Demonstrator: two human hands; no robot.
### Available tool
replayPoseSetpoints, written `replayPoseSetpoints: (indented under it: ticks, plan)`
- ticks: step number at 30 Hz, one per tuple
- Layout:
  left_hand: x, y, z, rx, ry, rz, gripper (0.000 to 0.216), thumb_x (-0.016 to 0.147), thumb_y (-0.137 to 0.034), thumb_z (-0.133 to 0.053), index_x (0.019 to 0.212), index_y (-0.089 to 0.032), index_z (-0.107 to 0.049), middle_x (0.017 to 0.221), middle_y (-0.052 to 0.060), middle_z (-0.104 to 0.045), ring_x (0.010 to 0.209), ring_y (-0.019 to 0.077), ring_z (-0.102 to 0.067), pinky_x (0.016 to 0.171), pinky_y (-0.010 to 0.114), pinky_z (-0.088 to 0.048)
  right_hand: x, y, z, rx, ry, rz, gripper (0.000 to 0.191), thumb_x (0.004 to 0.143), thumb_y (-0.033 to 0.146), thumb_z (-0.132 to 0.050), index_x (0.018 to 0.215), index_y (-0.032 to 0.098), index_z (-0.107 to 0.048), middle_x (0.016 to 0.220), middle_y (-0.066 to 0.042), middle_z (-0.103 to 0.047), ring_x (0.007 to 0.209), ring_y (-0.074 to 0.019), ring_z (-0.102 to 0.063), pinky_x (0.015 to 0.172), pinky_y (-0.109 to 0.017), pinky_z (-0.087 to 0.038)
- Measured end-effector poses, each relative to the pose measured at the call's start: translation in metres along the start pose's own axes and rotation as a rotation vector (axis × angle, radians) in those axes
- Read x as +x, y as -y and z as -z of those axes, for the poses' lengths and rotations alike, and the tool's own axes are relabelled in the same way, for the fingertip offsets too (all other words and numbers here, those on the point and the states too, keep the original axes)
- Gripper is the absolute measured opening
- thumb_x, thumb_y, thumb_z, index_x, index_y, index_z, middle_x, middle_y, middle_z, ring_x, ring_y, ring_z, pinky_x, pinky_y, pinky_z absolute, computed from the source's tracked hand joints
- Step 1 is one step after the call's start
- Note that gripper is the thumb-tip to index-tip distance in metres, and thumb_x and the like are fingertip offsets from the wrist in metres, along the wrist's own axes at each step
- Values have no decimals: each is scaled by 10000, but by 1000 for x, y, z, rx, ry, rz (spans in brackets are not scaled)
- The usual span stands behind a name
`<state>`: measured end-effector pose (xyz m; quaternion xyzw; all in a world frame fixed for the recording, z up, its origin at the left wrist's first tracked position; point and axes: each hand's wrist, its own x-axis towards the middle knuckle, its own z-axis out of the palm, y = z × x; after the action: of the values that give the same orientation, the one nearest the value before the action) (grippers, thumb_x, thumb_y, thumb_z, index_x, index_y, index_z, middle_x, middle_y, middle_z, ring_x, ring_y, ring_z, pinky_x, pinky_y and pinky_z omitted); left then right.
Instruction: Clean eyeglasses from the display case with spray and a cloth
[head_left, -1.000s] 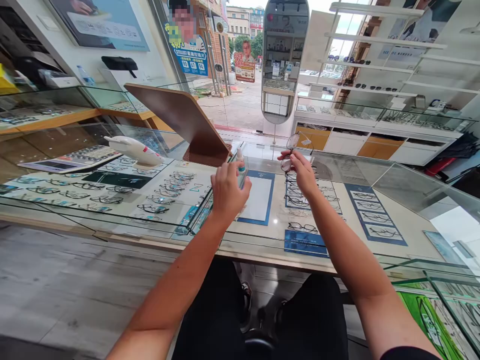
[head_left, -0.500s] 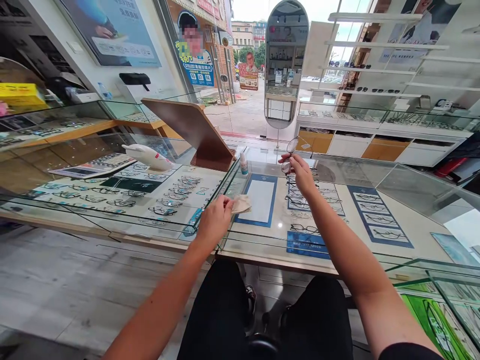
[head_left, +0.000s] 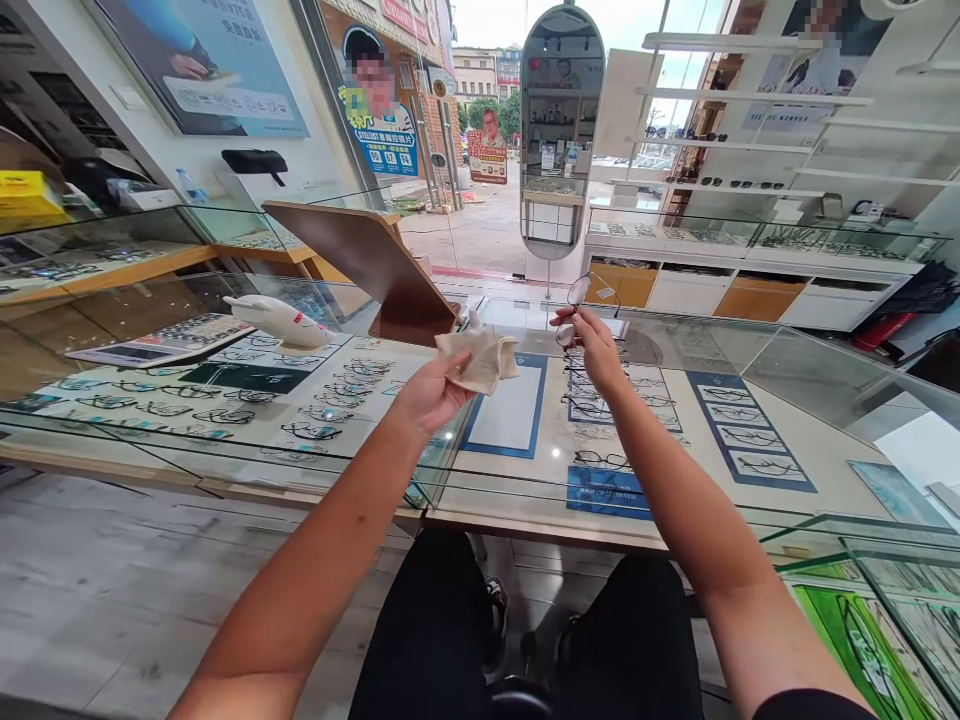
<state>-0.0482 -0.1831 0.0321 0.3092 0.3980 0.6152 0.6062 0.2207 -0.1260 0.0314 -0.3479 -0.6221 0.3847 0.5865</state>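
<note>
My left hand is closed on a beige cleaning cloth, which spreads out above the glass counter. To its right, my right hand pinches a pair of thin-framed eyeglasses, held up with the lenses one above the other. A small white tag hangs by the glasses. Cloth and glasses are apart. Beneath my hands, a blue-bordered white sheet and rows of eyeglass frames lie inside the display case. The small bottle seen earlier is mostly hidden behind the cloth.
A glass display counter spans the front. On it stand a tilted brown board and a white dolphin-shaped object. An oval mirror rises behind. More glass cases with a green tray are at the lower right.
My left hand has moved up and slightly forward, and the cloth is now raised and spread wider. My right hand still holds the glasses in nearly the same place. The view has shifted slightly.
</note>
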Motion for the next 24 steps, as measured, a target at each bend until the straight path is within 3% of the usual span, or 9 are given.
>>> replayPoseSetpoints:
  ticks: [3,6,11,16,19,24]
  plan:
    - [17,-2,-24,121,48,-217,269,892,-354,-910,1040,-168,-784,1044,98,-839,991,239,-799,842,303,-649,0,2,2,-2,-24,5,441,982,644,-615,1173,268,-744,1187,-77,-851,909,-196,-676,772,-334,-522]
    - [35,-7,-46,333,99,-408,394,928,-555,-872,918,-183,-743,862,49,-742,869,224,-720,782,305,-569,1,3,4,-13,-58,23,435,981,641,-613,1173,273,-744,1193,-74,-855,935,-207,-681,774,-338,-528]
    - [59,-12,-72,712,68,-706,444,1025,-514,-751,744,-199,-616,696,-18,-508,717,157,-483,667,284,-368,1,6,5,-57,-65,63,438,1005,651,-572,1154,271,-733,1192,-86,-841,990,-228,-690,811,-356,-537]
    - [69,2,-76,721,-39,-658,322,1018,-452,-745,839,-191,-685,771,-3,-634,783,177,-543,700,277,-393,-5,15,2,-88,-62,106,402,1031,625,-593,1133,278,-766,1152,-86,-838,1065,-260,-701,872,-387,-556]
    - [72,12,-72,637,-30,-617,273,995,-450,-755,947,-185,-714,895,17,-715,859,192,-623,764,268,-461,-11,21,-5,-75,-1,118,384,1043,603,-613,1070,268,-797,1099,-82,-841,1039,-262,-704,899,-404,-565]
    - [78,19,-67,487,-28,-512,355,967,-543,-755,927,-211,-636,898,3,-669,850,178,-631,769,265,-496,-18,22,-18,-82,135,90,468,1046,680,-616,994,260,-815,1016,-69,-840,1002,-259,-715,993,-425,-568]
